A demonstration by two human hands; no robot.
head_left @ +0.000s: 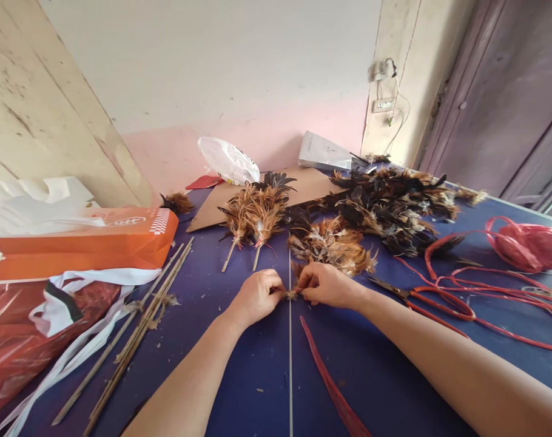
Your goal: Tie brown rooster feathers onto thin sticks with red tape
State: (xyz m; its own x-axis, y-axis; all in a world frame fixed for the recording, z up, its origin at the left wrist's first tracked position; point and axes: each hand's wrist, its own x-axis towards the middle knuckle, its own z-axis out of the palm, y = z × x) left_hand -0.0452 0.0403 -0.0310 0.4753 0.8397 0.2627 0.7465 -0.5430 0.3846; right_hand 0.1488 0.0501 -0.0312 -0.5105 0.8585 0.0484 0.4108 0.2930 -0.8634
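My left hand [256,295] and my right hand [325,285] meet at the middle of the blue table [239,376], both pinched on a small bunch of brown feathers [293,292] held between them. A loose heap of brown and white feathers [333,246] lies just beyond my right hand. Two finished feather bundles on sticks [253,218] lie farther back at the centre. A red plastic strip [330,382] runs across the table between my forearms.
A large pile of dark feathers [394,203] fills the back right. Red-handled scissors [430,300] and red string with its ball [528,246] lie at the right. Thin sticks [134,334], an orange box [85,243] and plastic bags [39,328] sit at the left. Cardboard [221,203] lies behind.
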